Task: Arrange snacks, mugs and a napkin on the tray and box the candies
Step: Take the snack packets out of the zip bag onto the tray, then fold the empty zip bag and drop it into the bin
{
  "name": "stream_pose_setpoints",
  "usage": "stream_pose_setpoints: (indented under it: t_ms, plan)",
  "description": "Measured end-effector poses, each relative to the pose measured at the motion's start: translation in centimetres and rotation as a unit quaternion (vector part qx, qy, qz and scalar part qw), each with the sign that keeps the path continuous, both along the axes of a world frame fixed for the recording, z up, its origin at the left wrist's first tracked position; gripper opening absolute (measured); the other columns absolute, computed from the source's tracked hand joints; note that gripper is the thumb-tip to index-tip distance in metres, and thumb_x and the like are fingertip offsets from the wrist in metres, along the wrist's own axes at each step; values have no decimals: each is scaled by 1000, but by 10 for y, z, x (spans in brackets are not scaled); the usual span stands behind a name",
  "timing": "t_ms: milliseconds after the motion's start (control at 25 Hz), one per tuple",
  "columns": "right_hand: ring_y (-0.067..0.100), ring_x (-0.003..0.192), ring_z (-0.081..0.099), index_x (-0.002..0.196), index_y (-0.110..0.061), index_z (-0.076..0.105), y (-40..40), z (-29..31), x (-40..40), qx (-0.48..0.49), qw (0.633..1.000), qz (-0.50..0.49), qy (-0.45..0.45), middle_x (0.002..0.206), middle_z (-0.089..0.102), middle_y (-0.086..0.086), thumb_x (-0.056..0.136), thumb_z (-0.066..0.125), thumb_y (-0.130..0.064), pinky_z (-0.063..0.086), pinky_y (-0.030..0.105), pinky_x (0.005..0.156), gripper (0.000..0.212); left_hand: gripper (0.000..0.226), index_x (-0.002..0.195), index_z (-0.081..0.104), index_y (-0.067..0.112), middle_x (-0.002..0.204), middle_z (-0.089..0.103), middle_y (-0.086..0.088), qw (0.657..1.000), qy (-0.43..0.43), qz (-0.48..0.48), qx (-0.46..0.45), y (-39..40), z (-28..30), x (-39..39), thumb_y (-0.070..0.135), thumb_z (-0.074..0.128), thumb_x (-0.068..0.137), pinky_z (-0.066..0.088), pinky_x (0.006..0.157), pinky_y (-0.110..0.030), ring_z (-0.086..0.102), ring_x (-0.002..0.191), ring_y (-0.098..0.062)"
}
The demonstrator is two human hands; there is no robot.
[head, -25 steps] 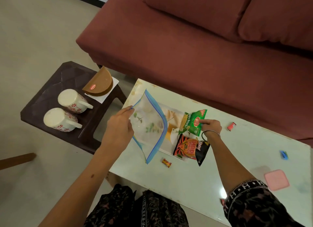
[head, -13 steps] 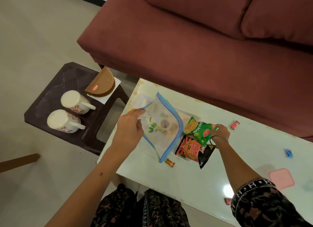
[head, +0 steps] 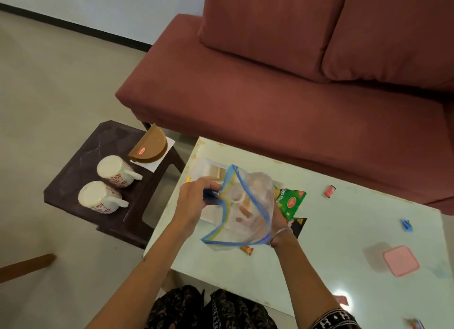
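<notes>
I hold a clear zip bag (head: pixel 248 206) with a blue rim above the white tray (head: pixel 208 167) on the pale table. My left hand (head: pixel 194 206) pinches the bag's near left edge. My right hand (head: pixel 278 226) grips its right side, and its fingers show blurred through the plastic. A green snack packet (head: pixel 292 201) and a black and orange one (head: pixel 298 224) lie on the tray's right end, partly hidden by the bag. Two white floral mugs (head: pixel 115 171) (head: pixel 99 198) lie on the dark side table, beside a brown half-round holder (head: pixel 152 144) on a white napkin (head: pixel 157 165).
Wrapped candies lie scattered on the table: red (head: pixel 330 190), blue (head: pixel 406 225), orange (head: pixel 247 250), yellow (head: pixel 188 179). A pink box (head: pixel 401 260) sits at the right. A dark red sofa (head: pixel 270 95) stands behind the table. The side table (head: pixel 81 156) is to the left.
My right hand left the green packet and took hold of the bag's right side. The bag rose and spread between both hands. The view tilted up.
</notes>
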State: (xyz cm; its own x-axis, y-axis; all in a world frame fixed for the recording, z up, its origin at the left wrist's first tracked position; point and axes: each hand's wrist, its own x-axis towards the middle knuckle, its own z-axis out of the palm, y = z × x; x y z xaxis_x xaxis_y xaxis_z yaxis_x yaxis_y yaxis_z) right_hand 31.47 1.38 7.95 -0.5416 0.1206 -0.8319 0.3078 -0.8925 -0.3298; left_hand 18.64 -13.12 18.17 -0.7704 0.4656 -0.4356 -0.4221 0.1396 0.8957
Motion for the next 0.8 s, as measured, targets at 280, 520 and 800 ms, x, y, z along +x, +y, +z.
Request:
stream_pose_setpoints:
  t_ms: [280, 520, 800]
  plan:
    - [34, 97, 54, 120, 2, 52, -11, 63, -27, 196, 976, -37, 86, 110, 55, 23, 97, 38, -17, 45, 46, 96, 33, 96, 117, 55, 17, 113, 51, -2, 972, 149, -108, -144, 3, -5, 42, 77, 67, 45, 52, 91, -35, 55, 108, -19]
    - [13, 61, 63, 71, -12, 68, -55, 90, 10, 167, 963, 2, 210, 67, 67, 2, 82, 38, -11, 53, 25, 58, 32, 104, 141, 21, 32, 143, 35, 2, 978, 195, -76, -20, 1, -18, 66, 57, 74, 55, 49, 91, -21, 42, 125, -17]
    - [17, 77, 58, 98, -3, 62, -72, 83, 63, 442, 888, 28, -126, 88, 58, 6, 89, 56, -10, 49, 23, 70, 13, 38, 90, 64, 28, 95, 66, 5, 946, 287, -79, 129, -15, -16, 108, -6, 55, 76, 49, 84, -21, 61, 96, -11]
